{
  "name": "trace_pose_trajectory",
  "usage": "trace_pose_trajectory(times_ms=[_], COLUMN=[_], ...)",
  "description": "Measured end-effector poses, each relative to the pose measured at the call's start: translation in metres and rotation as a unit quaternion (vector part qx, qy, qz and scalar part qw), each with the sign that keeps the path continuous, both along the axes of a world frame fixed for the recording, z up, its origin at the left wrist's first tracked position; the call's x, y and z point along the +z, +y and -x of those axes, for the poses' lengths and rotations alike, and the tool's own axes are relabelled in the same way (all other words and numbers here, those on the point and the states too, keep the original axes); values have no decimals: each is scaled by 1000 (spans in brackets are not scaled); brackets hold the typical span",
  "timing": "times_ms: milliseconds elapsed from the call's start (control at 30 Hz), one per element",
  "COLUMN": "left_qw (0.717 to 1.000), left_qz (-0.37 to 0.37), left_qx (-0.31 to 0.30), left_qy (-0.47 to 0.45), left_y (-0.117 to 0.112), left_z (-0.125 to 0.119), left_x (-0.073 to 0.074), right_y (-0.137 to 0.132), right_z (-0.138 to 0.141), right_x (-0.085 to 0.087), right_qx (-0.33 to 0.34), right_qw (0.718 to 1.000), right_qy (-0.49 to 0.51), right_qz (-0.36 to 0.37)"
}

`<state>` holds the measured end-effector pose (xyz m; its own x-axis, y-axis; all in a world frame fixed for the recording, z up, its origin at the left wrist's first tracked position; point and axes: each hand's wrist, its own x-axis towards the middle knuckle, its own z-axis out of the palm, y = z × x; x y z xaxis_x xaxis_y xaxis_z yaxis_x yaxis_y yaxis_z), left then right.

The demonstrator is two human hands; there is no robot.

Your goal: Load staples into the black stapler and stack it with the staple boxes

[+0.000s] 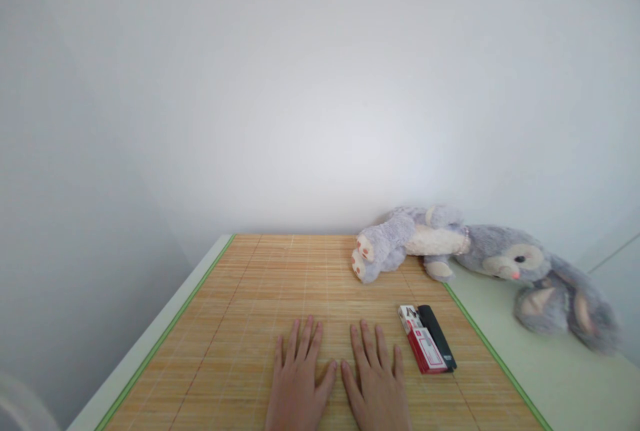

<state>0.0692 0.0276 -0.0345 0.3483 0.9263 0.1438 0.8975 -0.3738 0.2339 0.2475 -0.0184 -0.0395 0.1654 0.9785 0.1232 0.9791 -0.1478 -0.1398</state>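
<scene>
My left hand and my right hand lie flat, palms down, side by side on a bamboo mat, fingers stretched out and thumbs almost touching. Neither hand holds anything. Just right of my right hand lies a red and white card box with a slim black case against its right side, both on the mat.
A grey plush rabbit lies on its side at the back right, its feet on the mat and its head on the pale table surface. The mat has a green border. A plain white wall stands behind the table.
</scene>
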Motion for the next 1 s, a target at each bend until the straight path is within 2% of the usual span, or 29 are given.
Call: trace_pose_trajectory(times_ms=[1000], left_qw=[1000], left_qz=[-2], left_qx=[0], left_qy=[-6], left_y=[1], left_z=[0], left_x=[0], right_y=[-1], right_z=[-1], right_x=[5], right_qx=[4], right_qw=[1000], right_qy=[8], right_qz=[3])
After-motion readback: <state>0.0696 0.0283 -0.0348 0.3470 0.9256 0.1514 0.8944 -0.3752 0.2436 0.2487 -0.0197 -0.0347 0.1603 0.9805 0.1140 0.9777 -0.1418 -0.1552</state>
